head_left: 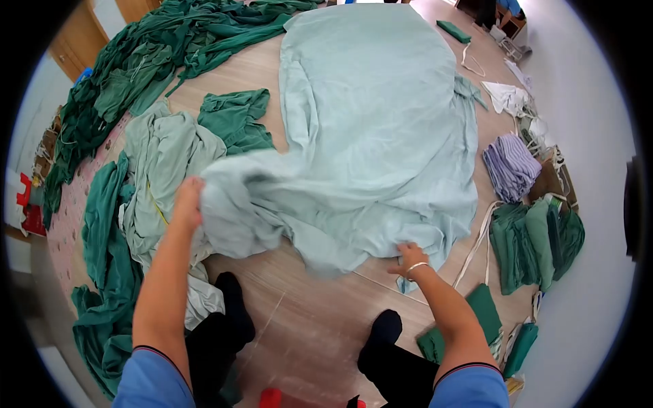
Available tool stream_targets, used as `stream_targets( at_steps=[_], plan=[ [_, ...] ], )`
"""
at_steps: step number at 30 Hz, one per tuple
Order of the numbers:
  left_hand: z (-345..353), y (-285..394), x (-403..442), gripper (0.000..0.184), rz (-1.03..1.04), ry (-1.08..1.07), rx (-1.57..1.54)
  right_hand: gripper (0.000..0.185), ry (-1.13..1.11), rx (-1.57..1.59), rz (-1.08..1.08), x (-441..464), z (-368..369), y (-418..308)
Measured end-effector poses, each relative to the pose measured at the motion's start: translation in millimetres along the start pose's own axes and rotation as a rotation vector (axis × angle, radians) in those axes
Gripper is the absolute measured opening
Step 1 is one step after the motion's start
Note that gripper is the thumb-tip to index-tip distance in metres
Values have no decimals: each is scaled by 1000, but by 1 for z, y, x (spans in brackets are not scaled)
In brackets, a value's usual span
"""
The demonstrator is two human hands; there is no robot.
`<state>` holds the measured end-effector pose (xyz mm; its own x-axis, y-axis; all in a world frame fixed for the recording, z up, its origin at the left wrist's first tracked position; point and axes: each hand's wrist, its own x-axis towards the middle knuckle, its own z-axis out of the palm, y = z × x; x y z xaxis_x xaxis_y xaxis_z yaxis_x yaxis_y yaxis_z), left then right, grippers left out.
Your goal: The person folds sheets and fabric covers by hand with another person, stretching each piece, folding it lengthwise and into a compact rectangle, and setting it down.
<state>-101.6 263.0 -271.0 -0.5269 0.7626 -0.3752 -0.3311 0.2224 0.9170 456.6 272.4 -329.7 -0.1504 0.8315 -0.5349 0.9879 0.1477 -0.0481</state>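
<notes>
A large pale green cloth (pixel 381 102) lies spread over the floor in front of me. My left hand (pixel 189 202) is closed on its near left part, which is lifted, bunched and blurred by motion. At the near right edge of the same cloth is my right hand (pixel 410 260), its fingers apart and touching or just above the fabric. A bracelet circles my right wrist. Left of my left hand lies a crumpled light green cloth (pixel 163 146), with a darker green cloth (pixel 237 119) beyond it.
Dark green cloths (pixel 197 34) form a long heap at the back left. Along the right wall are a folded striped cloth (pixel 510 166), folded green cloths (pixel 534 245) and a white cloth (pixel 505 97). Another person (pixel 509 8) is at the far right.
</notes>
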Motion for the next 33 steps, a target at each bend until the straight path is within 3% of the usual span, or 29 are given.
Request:
stream_targets(
  at_steps=[1, 3, 4, 6, 7, 8, 9, 11, 12, 15, 17, 19, 21, 22, 23, 24, 25, 26, 27, 28, 30, 31, 33],
  plan=[
    [-7, 9, -4, 30, -2, 5, 7, 76, 2, -13, 58, -4, 4, 1],
    [-18, 20, -15, 48, 148, 356, 663, 90, 44, 19, 135, 0, 21, 1],
    [-17, 15, -27, 48, 144, 360, 674, 90, 34, 25, 131, 4, 26, -1],
    [-6, -9, -62, 67, 602, 348, 1239, 68, 139, 9, 166, 16, 32, -3],
    [-1, -22, -79, 70, 690, 286, 1336, 68, 133, 12, 170, 24, 38, 2],
    [8, -32, -92, 74, 779, 222, 1428, 55, 150, 59, 140, 36, 45, 12],
    [24, -33, -104, 74, 780, 221, 1425, 43, 171, 104, 110, 43, 49, 17],
    [50, -26, -124, 67, 420, 112, 1824, 35, 196, 110, 133, 32, 36, 15],
    [42, -31, -115, 67, 423, 116, 1815, 27, 224, 116, 157, 27, 25, 14],
    [-8, -39, -71, 35, 567, -4, 1692, 28, 175, 68, 171, 17, -7, 36],
    [-30, -10, -53, 19, 656, -36, 1597, 26, 192, 49, 163, -9, -50, 46],
    [-35, 35, -59, 16, 758, 9, 1555, 19, 298, 82, 107, -42, -96, 55],
    [-37, 87, -79, 17, 51, -128, 1099, 17, 433, 230, 51, -70, -130, 74],
    [-34, 99, -91, 17, 73, -120, 1085, 17, 524, 371, -10, -84, -144, 82],
    [-30, 107, -106, 16, 77, -78, 1012, 24, 566, 717, -13, -97, -153, 85],
    [-29, 112, -121, 15, 76, -34, 939, 24, 577, 711, -29, -120, -168, 77],
    [-29, 106, -126, 8, 241, -143, 1029, 25, 551, 880, -161, -160, -189, 57],
    [-21, 100, -138, 14, 692, -326, 1155, 27, 517, 1048, -293, -196, -204, 36],
    [19, 117, -182, 38, 384, -414, 1135, 27, 502, 1060, -413, -221, -211, 16],
    [50, 114, -211, 59, 523, -576, 1192, 28, 486, 1070, -527, -247, -214, -6],
    [110, 100, -279, 83, 707, -901, 970, 30, 470, 1014, -648, -297, -224, -57],
    [134, 85, -306, 84, 907, -951, 947, 31, 450, 1088, -720, -309, -222, -77],
    [169, 87, -378, 63, 913, -893, 952, 32, 440, 1151, -806, -331, -218, -111]
  ],
)
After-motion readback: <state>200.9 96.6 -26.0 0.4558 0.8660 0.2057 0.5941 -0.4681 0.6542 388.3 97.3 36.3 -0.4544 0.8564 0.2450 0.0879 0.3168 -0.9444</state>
